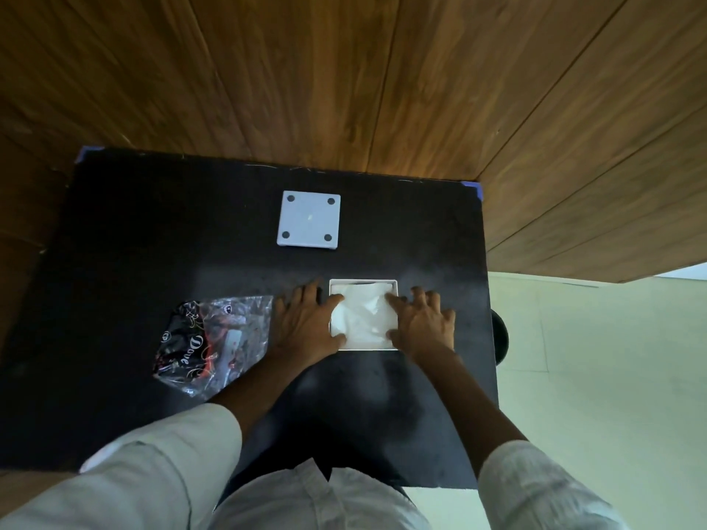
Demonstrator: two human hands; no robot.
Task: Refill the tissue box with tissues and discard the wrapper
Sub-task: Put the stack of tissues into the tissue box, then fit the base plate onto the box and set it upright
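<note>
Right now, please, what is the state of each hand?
Left hand: open, fingers spread, pressing the tissues into the tissue box, gripping nothing.
Right hand: open, also pressing the tissues, gripping nothing.

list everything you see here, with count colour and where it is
table: 1, black, centre, blue tape at far corners
tissue box: 1, white, open, near right of table
tissues: 1 stack, white, inside the box
base panel: 1, pale grey with four dark pads, far centre of table
wrapper: 1, clear and black plastic, empty, left of box
round object: 1, black, past table's right edge, mostly hidden
left hand: 1, pressing tissues at box's left side
right hand: 1, pressing tissues at box's right side
sleeves: 2, white, near edge
</note>
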